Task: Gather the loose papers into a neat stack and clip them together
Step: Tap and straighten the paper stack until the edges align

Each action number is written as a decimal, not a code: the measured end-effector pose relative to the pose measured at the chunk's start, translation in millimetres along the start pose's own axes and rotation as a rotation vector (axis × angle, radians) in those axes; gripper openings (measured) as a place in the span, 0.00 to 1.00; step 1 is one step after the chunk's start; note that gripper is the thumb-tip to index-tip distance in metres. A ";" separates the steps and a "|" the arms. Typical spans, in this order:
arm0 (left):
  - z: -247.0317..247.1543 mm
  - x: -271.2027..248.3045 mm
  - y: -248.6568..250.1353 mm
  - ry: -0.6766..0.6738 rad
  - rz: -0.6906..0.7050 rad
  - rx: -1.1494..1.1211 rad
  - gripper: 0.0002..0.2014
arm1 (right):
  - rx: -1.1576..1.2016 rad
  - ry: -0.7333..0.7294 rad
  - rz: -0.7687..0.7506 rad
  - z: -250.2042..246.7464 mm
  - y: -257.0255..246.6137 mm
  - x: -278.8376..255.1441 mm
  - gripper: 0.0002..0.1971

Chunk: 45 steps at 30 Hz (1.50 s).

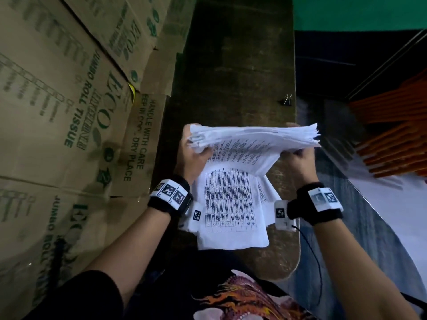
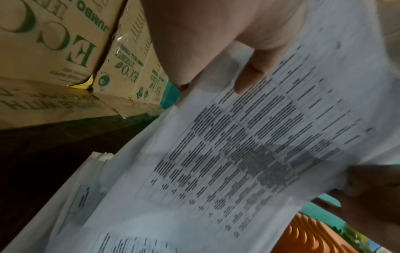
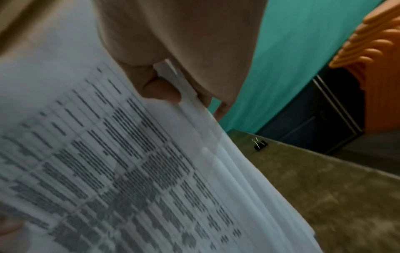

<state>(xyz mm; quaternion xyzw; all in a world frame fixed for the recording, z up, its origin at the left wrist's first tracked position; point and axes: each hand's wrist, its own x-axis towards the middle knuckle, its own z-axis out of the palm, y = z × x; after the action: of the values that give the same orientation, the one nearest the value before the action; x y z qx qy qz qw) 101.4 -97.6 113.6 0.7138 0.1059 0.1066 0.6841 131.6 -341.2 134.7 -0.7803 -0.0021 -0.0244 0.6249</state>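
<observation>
A thick bundle of printed white papers (image 1: 242,158) is held up above the dark narrow table (image 1: 231,65), its upper edges uneven and its lower sheets sagging toward me. My left hand (image 1: 193,155) grips the bundle's left edge, thumb on the printed face (image 2: 249,75). My right hand (image 1: 299,158) pinches the right edge, the sheet edges caught between thumb and fingers (image 3: 173,89). A small black binder clip (image 1: 287,99) lies alone near the table's right edge, beyond the papers; the right wrist view also catches the clip (image 3: 259,145).
Stacked cardboard tissue boxes (image 1: 69,100) crowd the table's left side. Orange stacked plastic items (image 1: 392,135) stand to the right, past a gap in front of a dark cabinet (image 1: 328,70). A teal wall (image 1: 358,10) is behind.
</observation>
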 end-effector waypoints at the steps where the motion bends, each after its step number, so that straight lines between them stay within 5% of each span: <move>1: 2.9 0.8 -4.6 -0.005 -0.001 0.023 0.13 | -0.008 -0.012 0.023 5.1 2.6 -1.0 0.29; 6: 12.5 7.7 -8.5 0.072 -0.060 0.081 0.16 | -0.006 0.061 0.164 19.0 8.8 2.0 0.12; 10: 11.3 -0.8 0.9 0.126 -0.060 0.056 0.13 | -0.073 0.067 0.058 2.8 8.3 9.5 0.04; 17: 15.4 -24.4 -11.4 0.017 -0.079 0.425 0.29 | -0.184 -0.190 0.212 9.7 49.7 -14.0 0.21; 22: 6.5 -5.8 1.9 -0.020 -0.085 0.416 0.16 | -0.008 -0.146 0.192 6.9 27.4 -5.2 0.21; 27: -16.5 -24.2 -43.7 -0.127 -0.448 0.279 0.20 | -0.272 -0.308 0.477 12.7 63.7 -11.6 0.19; 32: -10.6 -55.8 -82.4 -0.185 -0.679 0.508 0.22 | -0.665 -0.487 0.611 41.8 104.8 -34.1 0.23; 36: -2.2 -69.2 -93.2 -0.173 -0.721 0.803 0.32 | -0.835 -0.456 0.602 51.6 116.8 -47.3 0.28; 39: -2.2 -77.6 -95.5 -0.178 -0.797 0.704 0.37 | -0.789 -0.394 0.594 57.7 113.6 -51.7 0.28; 45: 1.5 -83.4 -92.8 -0.135 -0.662 0.588 0.35 | -0.557 -0.287 0.551 61.4 102.4 -43.3 0.27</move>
<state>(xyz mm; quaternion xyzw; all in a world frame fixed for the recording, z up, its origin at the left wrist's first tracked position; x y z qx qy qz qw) 21.7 -119.9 20.2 0.8109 0.3094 -0.1995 0.4549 94.0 -302.5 19.7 -0.8863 0.1265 0.2532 0.3665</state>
